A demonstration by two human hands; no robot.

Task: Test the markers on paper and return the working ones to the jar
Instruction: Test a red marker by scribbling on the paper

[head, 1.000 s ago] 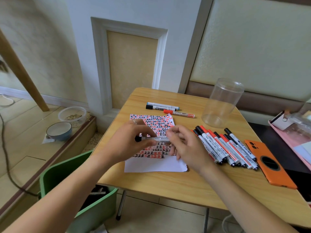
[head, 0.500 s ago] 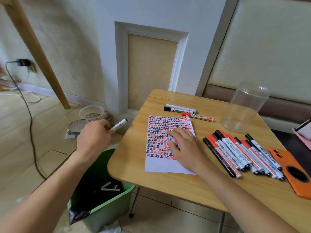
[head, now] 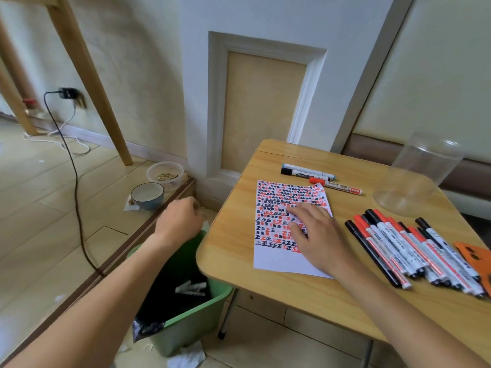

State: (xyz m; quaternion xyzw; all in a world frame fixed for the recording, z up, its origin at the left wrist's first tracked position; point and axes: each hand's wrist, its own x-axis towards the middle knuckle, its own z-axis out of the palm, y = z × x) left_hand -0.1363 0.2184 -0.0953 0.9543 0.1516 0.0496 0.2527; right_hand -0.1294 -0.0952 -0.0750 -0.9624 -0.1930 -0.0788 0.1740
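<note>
— Two hands in view; what does each do?
— Left hand (head: 180, 221) hangs over the green bin (head: 196, 317), fingers curled under; whether it grips anything, I cannot tell. Right hand (head: 316, 232) lies flat, fingers relaxed, on the paper (head: 276, 258).
— And the markers?
— Markers (head: 414, 251) lie in a row beside the paper, the nearest ends cut off by the picture's edge. Clear jar (head: 417, 179) stands behind them.
</note>
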